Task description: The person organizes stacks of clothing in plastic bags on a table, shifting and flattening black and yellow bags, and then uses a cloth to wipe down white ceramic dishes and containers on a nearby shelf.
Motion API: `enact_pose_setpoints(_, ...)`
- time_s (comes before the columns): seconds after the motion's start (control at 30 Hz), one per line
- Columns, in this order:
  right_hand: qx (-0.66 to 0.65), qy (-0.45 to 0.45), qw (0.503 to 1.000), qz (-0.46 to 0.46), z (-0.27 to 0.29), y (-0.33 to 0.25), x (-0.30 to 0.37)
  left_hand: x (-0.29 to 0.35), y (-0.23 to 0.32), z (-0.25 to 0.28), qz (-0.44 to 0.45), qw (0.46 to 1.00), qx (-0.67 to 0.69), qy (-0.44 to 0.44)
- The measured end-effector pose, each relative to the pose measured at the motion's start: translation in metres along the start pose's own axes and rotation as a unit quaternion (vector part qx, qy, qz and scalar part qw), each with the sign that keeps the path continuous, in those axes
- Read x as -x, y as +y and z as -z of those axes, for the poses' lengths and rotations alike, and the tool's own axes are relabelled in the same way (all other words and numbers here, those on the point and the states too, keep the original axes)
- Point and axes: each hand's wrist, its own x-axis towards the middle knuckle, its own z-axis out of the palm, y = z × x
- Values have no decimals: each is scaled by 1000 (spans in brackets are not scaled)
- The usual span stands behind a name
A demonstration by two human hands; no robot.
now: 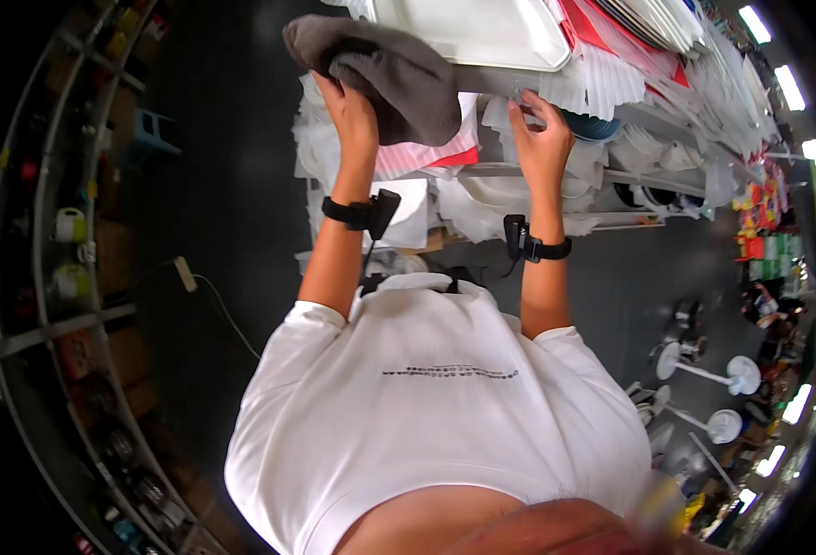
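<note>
A dark grey-brown cloth [403, 79], bunched and folded over itself, is gripped by my left hand [352, 116] in front of the shelf. The cloth hides most of that hand's fingers. To the right, my right hand [545, 134] is at the front edge of the upper shelf [491, 81]. Its thumb and forefinger come together in a pinch by a small clear bit at that edge, too small to make out. Just above, a white rectangular tray [473, 32] lies on the shelf. Black straps with small devices circle both wrists.
Stacked plates in white foam wrap [653, 23] fill the shelf to the right. Wrapped dishes [487, 199] sit on the lower tier. A blue stool [152, 134] and a power strip [185, 274] with a cable are on the floor at left. White fans [724, 425] stand at right.
</note>
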Motion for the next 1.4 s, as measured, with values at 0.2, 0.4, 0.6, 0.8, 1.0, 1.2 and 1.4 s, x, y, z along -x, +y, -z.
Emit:
enact_pose_setpoints(0.2, 8, 85, 996, 40, -12, 0, -5, 25, -2, 10, 108, 990, 81, -37)
enact_pose_setpoints(0.4, 22, 93, 994, 62, -13, 15, -8, -32, 22, 18, 246, 928, 260, -106)
enact_pose_setpoints(0.6, 27, 105, 993, 57, -19, 20, -10, -21, 9, 13, 196, 944, 249, -85)
enact_pose_setpoints(0.8, 34, 103, 988, 106, -23, 32, -13, 18, 17, 15, 236, 932, 276, -2)
enact_pose_setpoints(1.0, 42, 92, 989, 105, -19, 32, -15, 40, 39, 13, 252, 927, 271, 59)
enact_pose_setpoints(1.2, 1, 65, 994, 84, -16, 16, -17, -6, 44, -5, 193, 951, 241, 1)
enact_pose_setpoints(1.4, -30, 63, 993, 90, -15, 10, -17, -13, 29, -19, 115, 981, 157, -14)
